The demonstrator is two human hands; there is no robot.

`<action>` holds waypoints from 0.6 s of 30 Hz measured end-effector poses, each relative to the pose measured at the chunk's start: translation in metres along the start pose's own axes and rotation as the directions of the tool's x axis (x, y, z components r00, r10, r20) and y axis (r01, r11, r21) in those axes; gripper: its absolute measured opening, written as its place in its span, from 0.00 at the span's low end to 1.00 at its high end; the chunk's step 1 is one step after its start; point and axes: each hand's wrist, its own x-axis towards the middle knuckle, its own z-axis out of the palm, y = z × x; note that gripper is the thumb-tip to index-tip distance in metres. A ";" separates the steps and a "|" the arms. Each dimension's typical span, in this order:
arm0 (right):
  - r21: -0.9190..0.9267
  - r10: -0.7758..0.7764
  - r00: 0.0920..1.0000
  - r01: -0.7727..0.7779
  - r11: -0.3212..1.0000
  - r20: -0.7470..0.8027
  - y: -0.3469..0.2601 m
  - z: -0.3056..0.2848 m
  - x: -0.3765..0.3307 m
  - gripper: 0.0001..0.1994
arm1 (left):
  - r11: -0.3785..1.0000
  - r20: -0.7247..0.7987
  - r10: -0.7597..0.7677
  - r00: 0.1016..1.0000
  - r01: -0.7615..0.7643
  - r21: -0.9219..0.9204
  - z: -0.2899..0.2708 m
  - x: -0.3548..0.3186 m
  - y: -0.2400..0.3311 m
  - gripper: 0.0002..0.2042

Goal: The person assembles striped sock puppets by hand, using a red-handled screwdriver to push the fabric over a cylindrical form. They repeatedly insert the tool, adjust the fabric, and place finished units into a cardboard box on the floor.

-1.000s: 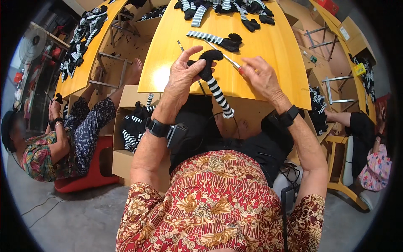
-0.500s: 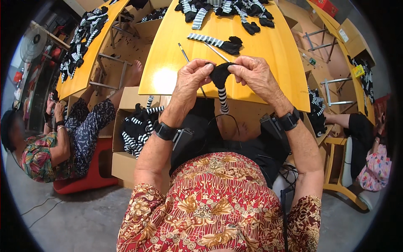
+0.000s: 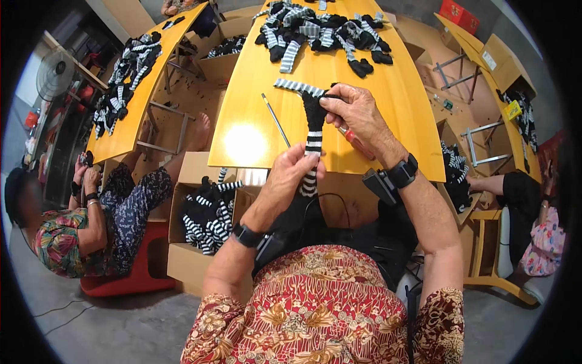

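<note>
Black-and-white striped sock (image 3: 313,136), knit, stretched lengthwise between both hands at the near edge of the yellow surface (image 3: 388,85). Its black part sits at the upper end, the banded part runs down toward 6 o'clock and hangs past the edge.

Right hand (image 3: 357,112) at the sock's 12 o'clock end: fingers curled, grip closed on the black part, thumb pressed against the fabric. A second striped piece (image 3: 298,87) lies just at 10 o'clock of this hand, touching or nearly touching the held sock; cannot tell which. A red-handled tool (image 3: 356,142) shows under the right palm, lying on the surface. Dark wristband with a small device (image 3: 394,176) on the right wrist.

Left hand (image 3: 292,176) at the sock's 6 o'clock end: fingers wrapped, grip closed on the striped part at the surface edge. Dark wristband (image 3: 247,235) on this wrist too.

Thin metal rod (image 3: 276,120) lies on the surface at 9 o'clock of the sock, apart from it, angled. Bright glare spot beside its lower end.

Heap of striped socks (image 3: 321,30) at 12 o'clock, far end of the surface, well apart from the hands.

Cardboard box (image 3: 182,258) on the floor at 8 o'clock, filled with more striped socks.

Second yellow surface (image 3: 130,130) at 10 o'clock carries another heap. A seated person (image 3: 73,236) at 9 o'clock, on a red stool, hands raised near the face. Another person (image 3: 533,218) sits at 3 o'clock, partly cut by the rim.
</note>
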 end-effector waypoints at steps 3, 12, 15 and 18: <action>-0.180 -0.005 0.994 0.025 0.983 0.110 0.024 -0.002 0.020 0.09 | 0.998 -0.062 -0.030 0.998 0.026 -0.057 -0.013 -0.027 0.012 0.11; -0.910 -0.306 0.948 0.198 0.364 0.084 0.072 -0.022 0.080 0.13 | 0.935 -0.524 0.228 0.820 -0.334 -0.116 -0.157 -0.108 0.006 0.18; -0.923 -0.339 0.933 0.228 0.309 0.117 0.081 -0.018 0.090 0.09 | 0.984 -0.662 0.066 0.746 -0.159 -0.081 -0.236 -0.147 -0.055 0.22; -0.917 -0.319 0.945 0.188 0.352 0.071 0.077 -0.016 0.085 0.07 | 0.793 -0.826 0.236 0.512 0.389 0.468 -0.269 -0.176 -0.106 0.29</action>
